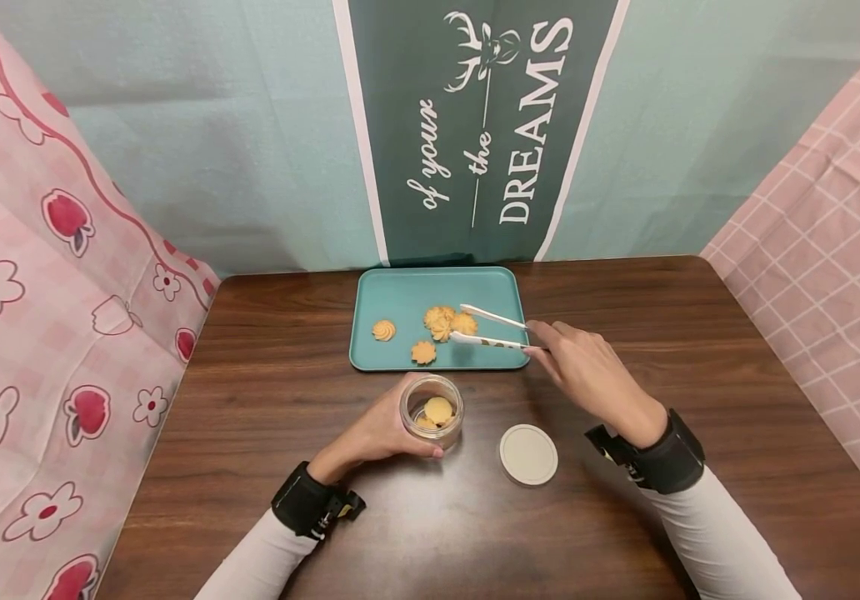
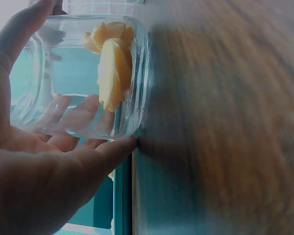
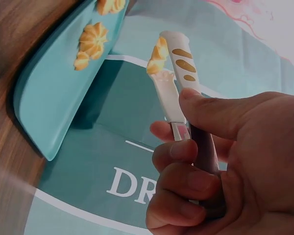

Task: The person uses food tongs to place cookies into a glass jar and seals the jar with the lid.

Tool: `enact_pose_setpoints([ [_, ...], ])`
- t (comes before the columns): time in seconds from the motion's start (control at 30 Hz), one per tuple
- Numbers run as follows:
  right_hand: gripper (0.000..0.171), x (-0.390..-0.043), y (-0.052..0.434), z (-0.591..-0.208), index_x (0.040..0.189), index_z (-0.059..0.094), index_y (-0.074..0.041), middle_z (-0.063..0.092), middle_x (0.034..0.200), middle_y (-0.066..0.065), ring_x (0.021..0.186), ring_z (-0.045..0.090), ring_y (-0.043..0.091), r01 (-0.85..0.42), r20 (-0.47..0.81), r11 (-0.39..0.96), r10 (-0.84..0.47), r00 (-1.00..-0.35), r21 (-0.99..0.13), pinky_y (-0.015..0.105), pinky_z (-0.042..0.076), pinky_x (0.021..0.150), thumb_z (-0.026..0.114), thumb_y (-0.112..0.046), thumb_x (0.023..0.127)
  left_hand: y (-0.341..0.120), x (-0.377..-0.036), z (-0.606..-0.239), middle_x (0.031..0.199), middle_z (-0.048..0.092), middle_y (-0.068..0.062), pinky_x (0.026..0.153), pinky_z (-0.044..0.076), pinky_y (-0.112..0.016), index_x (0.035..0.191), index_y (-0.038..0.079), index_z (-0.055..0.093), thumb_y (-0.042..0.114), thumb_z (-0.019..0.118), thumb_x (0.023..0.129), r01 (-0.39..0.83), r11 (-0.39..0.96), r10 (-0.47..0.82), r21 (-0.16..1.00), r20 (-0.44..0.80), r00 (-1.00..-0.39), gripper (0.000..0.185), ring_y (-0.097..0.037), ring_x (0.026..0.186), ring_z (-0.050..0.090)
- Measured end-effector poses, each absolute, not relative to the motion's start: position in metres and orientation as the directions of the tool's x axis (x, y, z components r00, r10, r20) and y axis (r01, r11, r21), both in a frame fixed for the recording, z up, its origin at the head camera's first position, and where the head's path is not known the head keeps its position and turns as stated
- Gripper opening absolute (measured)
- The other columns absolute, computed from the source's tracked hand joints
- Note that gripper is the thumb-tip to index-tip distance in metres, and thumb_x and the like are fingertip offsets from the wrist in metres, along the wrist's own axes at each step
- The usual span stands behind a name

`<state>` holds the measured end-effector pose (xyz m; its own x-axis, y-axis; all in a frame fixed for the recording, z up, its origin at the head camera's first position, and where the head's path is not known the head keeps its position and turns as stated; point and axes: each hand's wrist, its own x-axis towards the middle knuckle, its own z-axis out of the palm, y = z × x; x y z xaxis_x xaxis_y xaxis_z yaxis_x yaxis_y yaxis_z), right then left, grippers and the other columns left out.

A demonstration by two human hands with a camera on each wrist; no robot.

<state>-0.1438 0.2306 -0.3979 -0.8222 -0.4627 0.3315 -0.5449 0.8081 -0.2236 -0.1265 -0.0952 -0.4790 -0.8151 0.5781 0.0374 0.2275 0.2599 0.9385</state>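
Observation:
My left hand (image 1: 385, 423) is wrapped round an open glass jar (image 2: 71, 115) that stands on the table in front of the tray. A few pale cookies (image 2: 115, 73) lie at the jar's bottom. With curled fingers, my right hand (image 1: 587, 371) grips white tongs (image 1: 493, 342) marked with brown ovals. The tongs reach over the right part of a teal tray (image 1: 370, 292), their tips apart on either side of a flower-shaped cookie (image 1: 465, 323). In the right wrist view, a cookie (image 3: 158, 58) shows right at the tips.
Beside that cookie sits a cluster of cookies (image 1: 439, 321). A swirled cookie (image 1: 383, 331) and another flower-shaped one (image 1: 423, 352) lie apart on the tray. Right of the jar, a round cream lid (image 1: 528, 455) rests on the wooden table (image 1: 265, 333). Fabric curtains (image 1: 250, 150) stand behind the table.

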Motion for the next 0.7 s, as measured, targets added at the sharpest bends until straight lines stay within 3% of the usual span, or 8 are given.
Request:
enact_pose_setpoints([
  [0.7,0.035,-0.129,0.225,-0.385,0.130,0.067,0.000,0.065,0.087,0.007,0.063,0.052,0.014,-0.573,0.346,0.792,-0.487,-0.802,-0.212,0.032,0.045,0.055,0.075,-0.014,0.099,-0.096,-0.127,-0.480,0.141,0.061,-0.008,0.119,0.040,-0.051,0.145,0.014,0.052,0.010,0.102,0.065,0.227,0.239,0.586,0.944,0.046,-0.809,0.094,-0.027,0.130,0.057],
])
